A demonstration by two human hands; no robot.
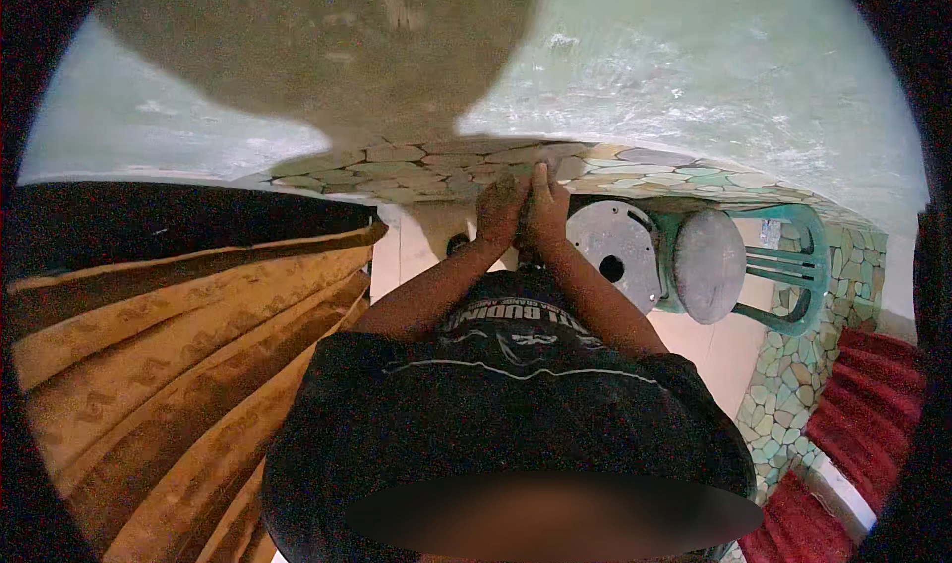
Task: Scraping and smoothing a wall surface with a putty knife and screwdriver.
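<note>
Both of my hands are held close together in front of me, against the stone-patterned lower band of the wall. My left hand is closed, its fingers curled inward. Beside it, my right hand is also closed, with one digit pointing up toward the wall. Whatever lies between or inside the hands is too dark and small to make out. Just right of my right hand is a round, pale grey disc with a dark hole and slots near its rim.
A green plastic chair stands on the right, with a grey oval top before it. Orange-brown curtains hang at the left, beneath a black surface. Red cloth hangs at the far right. My shadow darkens the pale green wall.
</note>
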